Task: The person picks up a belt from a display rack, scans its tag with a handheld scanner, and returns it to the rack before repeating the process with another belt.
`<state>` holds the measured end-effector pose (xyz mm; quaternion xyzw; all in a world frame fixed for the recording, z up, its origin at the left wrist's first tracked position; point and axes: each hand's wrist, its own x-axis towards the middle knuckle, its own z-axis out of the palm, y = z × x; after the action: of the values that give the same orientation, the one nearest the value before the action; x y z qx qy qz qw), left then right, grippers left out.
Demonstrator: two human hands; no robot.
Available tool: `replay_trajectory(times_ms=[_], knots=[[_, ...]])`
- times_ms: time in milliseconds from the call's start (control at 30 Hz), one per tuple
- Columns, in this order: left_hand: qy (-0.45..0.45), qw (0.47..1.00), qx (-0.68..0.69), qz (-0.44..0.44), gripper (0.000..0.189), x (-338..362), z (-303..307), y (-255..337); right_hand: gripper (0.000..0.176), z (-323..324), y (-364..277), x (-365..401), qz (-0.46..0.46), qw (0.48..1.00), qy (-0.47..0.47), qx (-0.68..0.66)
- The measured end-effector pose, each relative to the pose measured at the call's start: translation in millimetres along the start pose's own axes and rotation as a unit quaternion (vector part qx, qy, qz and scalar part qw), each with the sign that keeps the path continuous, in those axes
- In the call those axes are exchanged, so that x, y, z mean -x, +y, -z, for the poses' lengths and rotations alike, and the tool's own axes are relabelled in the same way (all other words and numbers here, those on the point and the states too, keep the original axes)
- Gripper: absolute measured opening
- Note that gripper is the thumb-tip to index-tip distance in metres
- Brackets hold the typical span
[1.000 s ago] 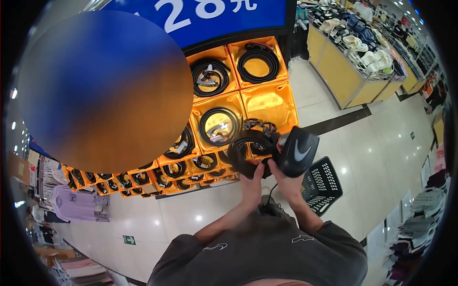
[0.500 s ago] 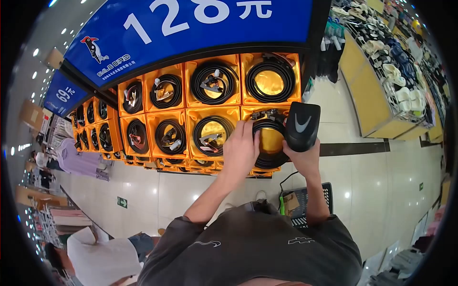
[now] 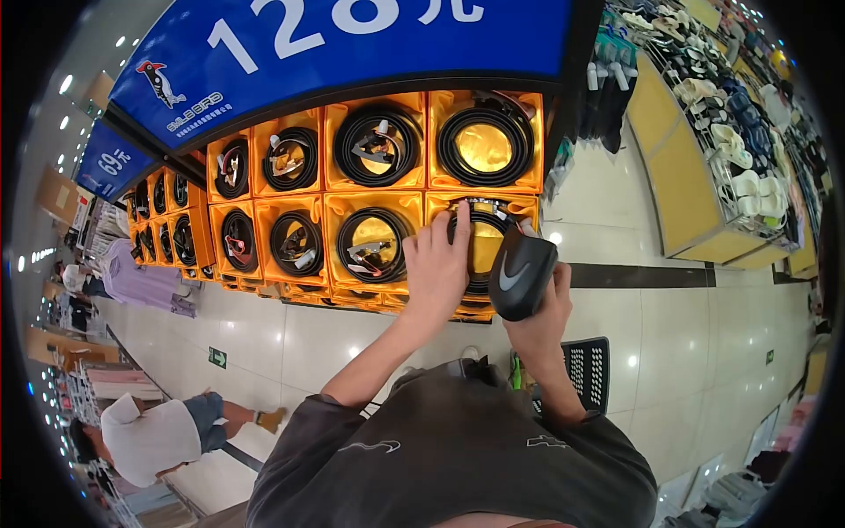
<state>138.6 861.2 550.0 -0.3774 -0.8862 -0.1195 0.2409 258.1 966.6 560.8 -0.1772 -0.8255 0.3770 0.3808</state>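
My left hand (image 3: 437, 273) rests on the left side of the coiled black belt (image 3: 481, 283) in the near right box. Its index finger stretches up to the belt's top, and its other fingers lie extended beside it. Wrapped round the handle of a black barcode scanner (image 3: 525, 271) is my right hand (image 3: 539, 321), just right of that belt. The scanner's body tilts and hides the belt's right edge. Orange satin lines the boxes, and another coiled belt (image 3: 483, 145) sits in the box behind. To the left of my hand lies a belt with a metal buckle (image 3: 373, 245).
A blue price sign (image 3: 352, 44) overhangs the boxes. Below my right arm stands a dark shopping basket (image 3: 588, 374). A shoe display (image 3: 682, 167) is on the right. At lower left a person in a white top (image 3: 158, 440) is near clothes racks.
My right hand has drawn the scanner down toward me and tilted it. The fingers of my left hand have straightened over the belt. The person at left shows more of their legs.
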Motion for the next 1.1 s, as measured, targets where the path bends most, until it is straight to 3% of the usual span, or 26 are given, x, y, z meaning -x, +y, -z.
replay_trajectory(times_ms=[133, 267, 467, 533, 600, 667, 700, 767, 800, 833, 933, 1000, 1067, 1100], knots=[[0.041, 0.996, 0.076, -0.004, 0.055, 4.0, 4.9, 0.0, 0.044, -3.0, 20.9, 2.4, -0.012, 0.999, -0.046, 0.027], [0.027, 0.991, 0.13, -0.001, 0.044, 18.1, 13.1, 5.4, 0.042, 1.9, 16.5, 3.3, -0.029, 0.993, -0.089, 0.074], [0.001, 0.962, 0.273, -0.015, 0.034, 64.9, 27.1, 14.0, 0.036, 0.6, 18.1, 11.6, -0.057, 0.994, -0.062, -0.07], [0.004, 0.933, 0.356, -0.046, 0.031, 77.6, 27.6, 7.2, 0.039, 4.2, 20.2, 26.6, -0.127, 0.978, -0.079, -0.148], [-0.044, 0.88, 0.473, -0.006, 0.035, 94.2, 29.4, 3.9, 0.039, 1.8, 22.4, 54.2, -0.11, 0.978, -0.027, -0.178], [-0.175, 0.821, 0.544, 0.009, 0.039, 100.2, 39.7, -2.5, 0.042, 16.2, 22.9, 76.1, -0.031, 0.984, -0.123, -0.125], [-0.237, 0.785, 0.573, 0.012, 0.042, 101.1, 43.6, -5.5, 0.053, 20.1, 16.3, 74.0, 0.168, 0.967, -0.183, 0.056], [-0.262, 0.724, 0.635, 0.06, 0.045, 112.6, 46.2, -2.7, 0.079, 13.7, 8.4, 88.0, 0.077, 0.962, -0.244, -0.096], [-0.274, 0.692, 0.663, 0.08, 0.047, 119.5, 48.0, -1.2, 0.082, 9.7, -2.2, 85.7, 0.059, 0.954, -0.262, -0.13], [-0.225, 0.722, 0.654, 0.025, 0.049, 126.6, 39.6, -3.3, 0.085, 2.0, -13.9, 82.1, 0.044, 0.947, -0.279, -0.154], [-0.222, 0.709, 0.662, 0.099, 0.044, 138.5, 48.0, -12.3, 0.09, -13.5, -46.0, 77.7, 0.011, 0.937, -0.289, -0.198], [-0.229, 0.645, 0.715, 0.141, 0.04, 138.5, 64.7, -22.2, 0.09, -21.5, -62.1, 81.0, -0.011, 0.929, -0.292, -0.23], [-0.265, 0.639, 0.711, 0.123, 0.043, 171.6, 50.9, -44.1, 0.095, -35.3, -73.4, 96.0, -0.047, 0.919, -0.317, -0.232], [-0.272, 0.6, 0.739, 0.143, 0.04, 186.6, 49.9, -53.3, 0.099, -42.2, -79.0, 101.7, -0.021, 0.914, -0.318, -0.253]])
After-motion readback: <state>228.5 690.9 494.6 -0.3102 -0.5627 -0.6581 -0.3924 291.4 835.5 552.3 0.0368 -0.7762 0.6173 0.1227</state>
